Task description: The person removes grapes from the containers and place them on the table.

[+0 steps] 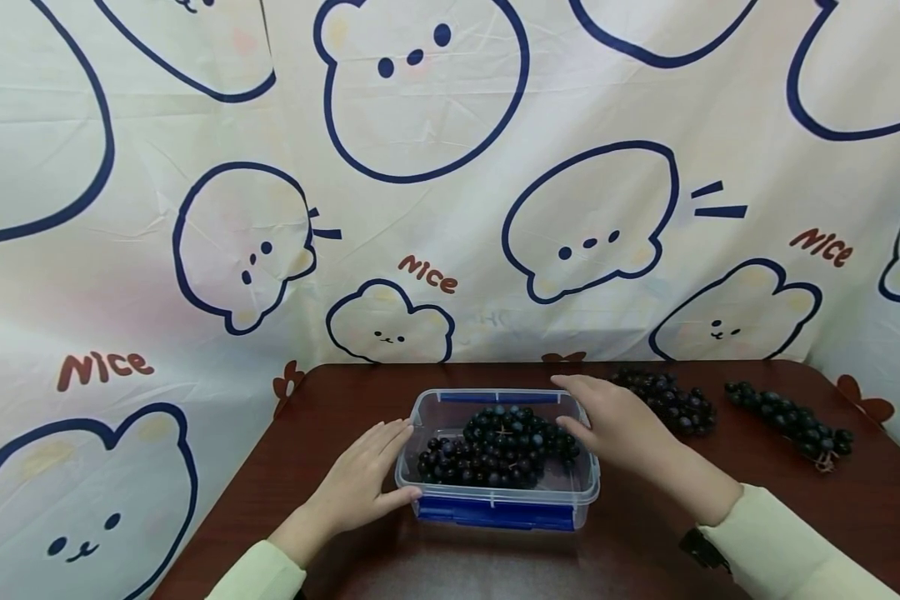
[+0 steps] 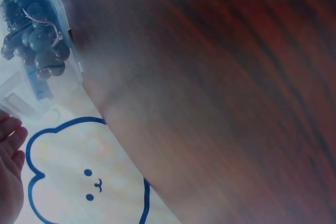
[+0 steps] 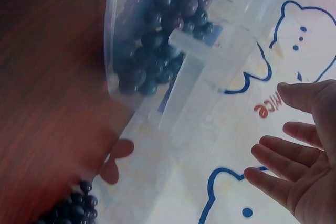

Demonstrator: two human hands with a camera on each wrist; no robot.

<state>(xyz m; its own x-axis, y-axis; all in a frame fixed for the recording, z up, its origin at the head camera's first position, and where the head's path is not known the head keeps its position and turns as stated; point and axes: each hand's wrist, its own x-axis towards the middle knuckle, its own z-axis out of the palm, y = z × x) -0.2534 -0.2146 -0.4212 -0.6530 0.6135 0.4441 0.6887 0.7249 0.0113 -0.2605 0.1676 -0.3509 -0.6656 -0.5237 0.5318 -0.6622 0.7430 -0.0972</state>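
A clear plastic food container (image 1: 495, 493) with blue side strips stands on the table, its top uncovered. Inside lie bunches of dark grapes (image 1: 487, 454). At the container's left end is my left hand (image 1: 356, 483), fingers extended, thumb by the front left corner. My right hand (image 1: 618, 421) is at the right end with fingers straight and thumb at the rim. In the right wrist view, the right hand (image 3: 299, 156) shows spread fingers with nothing between them. Only part of the left hand (image 2: 10, 156) shows in the left wrist view, close to the container's end.
Behind my right forearm lies a bunch of dark grapes (image 1: 671, 400). Farther right is another bunch (image 1: 791, 421) with its stem toward me. The brown table (image 1: 390, 558) meets a white cloth backdrop (image 1: 480, 250) printed with blue-outlined bears.
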